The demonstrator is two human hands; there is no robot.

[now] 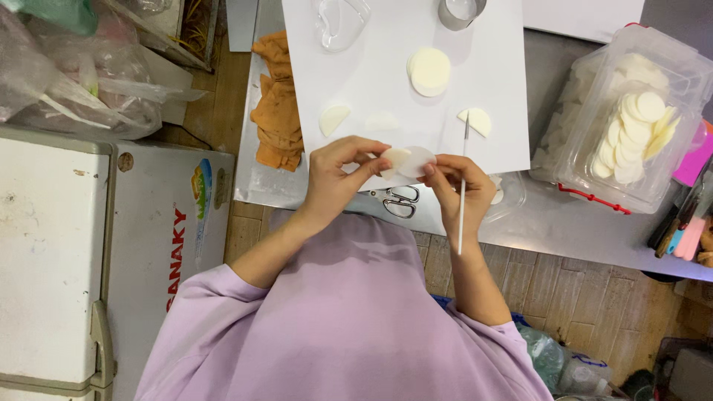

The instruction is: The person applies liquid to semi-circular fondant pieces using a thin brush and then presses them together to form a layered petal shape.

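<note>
My left hand (338, 174) and my right hand (460, 186) both pinch a thin white dough round (412, 160) over the near edge of a white sheet (386, 74). The round is partly folded on its left side. A thin white brush stick (463, 186) also rests in my right hand, pointing away from me. On the sheet lie a stack of white rounds (429, 71), a half-round (333, 119) on the left and another half-round (476, 120) on the right by the stick's tip.
Scissors (399, 201) lie on the metal table just below my hands. A pile of orange folded pieces (277, 111) sits left of the sheet. A clear box (631, 119) of white rounds stands right. A metal ring cutter (460, 11) and clear heart mould (340, 22) are at the far edge. A white chest freezer (67, 252) is left.
</note>
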